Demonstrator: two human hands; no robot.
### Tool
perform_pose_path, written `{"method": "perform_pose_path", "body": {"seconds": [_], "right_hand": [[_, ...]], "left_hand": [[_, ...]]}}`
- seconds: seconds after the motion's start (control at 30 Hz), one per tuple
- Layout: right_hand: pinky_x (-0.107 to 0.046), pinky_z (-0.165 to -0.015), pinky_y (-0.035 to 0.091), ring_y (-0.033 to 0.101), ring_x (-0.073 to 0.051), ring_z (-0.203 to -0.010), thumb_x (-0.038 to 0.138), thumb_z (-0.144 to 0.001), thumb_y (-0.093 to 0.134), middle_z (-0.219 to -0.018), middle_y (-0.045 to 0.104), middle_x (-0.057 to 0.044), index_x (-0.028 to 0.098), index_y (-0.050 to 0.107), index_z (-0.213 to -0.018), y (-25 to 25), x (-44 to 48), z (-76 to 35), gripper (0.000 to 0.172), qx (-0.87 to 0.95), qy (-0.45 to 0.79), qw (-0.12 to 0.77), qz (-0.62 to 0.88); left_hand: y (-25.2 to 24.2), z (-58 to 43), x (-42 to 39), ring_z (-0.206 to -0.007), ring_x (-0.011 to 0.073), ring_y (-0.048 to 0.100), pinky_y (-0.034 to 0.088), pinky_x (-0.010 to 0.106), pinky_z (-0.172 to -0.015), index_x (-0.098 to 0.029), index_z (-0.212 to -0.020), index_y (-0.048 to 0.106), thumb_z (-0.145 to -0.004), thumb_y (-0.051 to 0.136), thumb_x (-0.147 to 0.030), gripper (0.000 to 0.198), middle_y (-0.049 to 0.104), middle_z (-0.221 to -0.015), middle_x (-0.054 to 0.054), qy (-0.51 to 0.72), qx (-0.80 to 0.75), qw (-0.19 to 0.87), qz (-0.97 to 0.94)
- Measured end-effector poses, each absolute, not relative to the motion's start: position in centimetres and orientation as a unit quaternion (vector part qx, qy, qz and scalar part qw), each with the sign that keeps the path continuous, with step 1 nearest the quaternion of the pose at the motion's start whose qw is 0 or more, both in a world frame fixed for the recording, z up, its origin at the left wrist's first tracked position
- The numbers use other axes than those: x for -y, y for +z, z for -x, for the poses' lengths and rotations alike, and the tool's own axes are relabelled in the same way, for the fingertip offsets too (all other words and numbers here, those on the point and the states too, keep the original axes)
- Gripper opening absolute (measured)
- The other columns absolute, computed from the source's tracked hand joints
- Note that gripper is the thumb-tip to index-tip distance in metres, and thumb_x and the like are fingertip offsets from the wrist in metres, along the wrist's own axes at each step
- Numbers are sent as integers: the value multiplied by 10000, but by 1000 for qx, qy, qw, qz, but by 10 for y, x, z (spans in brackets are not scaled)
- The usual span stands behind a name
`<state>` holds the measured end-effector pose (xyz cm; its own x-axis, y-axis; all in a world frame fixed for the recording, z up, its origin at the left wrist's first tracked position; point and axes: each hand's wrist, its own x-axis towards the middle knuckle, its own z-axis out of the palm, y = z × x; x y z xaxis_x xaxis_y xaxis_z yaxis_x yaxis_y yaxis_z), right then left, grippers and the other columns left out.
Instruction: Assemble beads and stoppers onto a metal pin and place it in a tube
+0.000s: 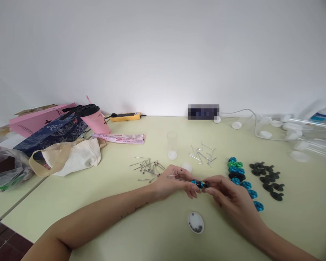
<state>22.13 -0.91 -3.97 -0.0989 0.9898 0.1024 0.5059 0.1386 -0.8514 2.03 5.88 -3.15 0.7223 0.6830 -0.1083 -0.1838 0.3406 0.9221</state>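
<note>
My left hand (176,181) pinches a thin metal pin (176,177) strung with small blue and black beads (199,183). My right hand (228,197) closes its fingertips on the black bead at the pin's right end. Both hands hover over the pale green table (97,203). Below them lies a small white lid (196,222) with tiny dark pieces in it. A pile of loose pins (148,168) lies just left of my left hand, and bent metal pins (202,154) lie beyond.
Blue and green beads (239,174) and black pieces (267,179) lie to the right. A clear tube (172,145) and white caps stand behind. Bags, a pink box (40,117) and a cloth tote (70,156) crowd the left. A yellow power strip (125,116) sits by the wall.
</note>
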Motion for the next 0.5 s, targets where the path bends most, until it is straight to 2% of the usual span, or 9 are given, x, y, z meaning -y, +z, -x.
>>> {"method": "perform_pose_path", "body": {"seconds": [0.33, 0.5], "right_hand": [[-259, -522, 318, 454, -142, -556, 463, -968, 354, -587, 503, 11, 206, 596, -746, -28, 8, -219, 417, 686, 361, 311, 549], [-255, -524, 349, 460, -150, -576, 422, -912, 505, -618, 507, 24, 224, 603, -939, -35, 8, -218, 223, 669, 347, 350, 557]], "left_hand": [[-36, -21, -59, -603, 167, 653, 531, 292, -596, -68, -799, 709, -620, 832, -268, 295, 693, -685, 84, 284, -252, 780, -498], [-34, -20, -60, -590, 155, 649, 526, 277, -594, -69, -787, 705, -642, 821, -259, 266, 686, -648, 75, 288, -251, 779, -497]]}}
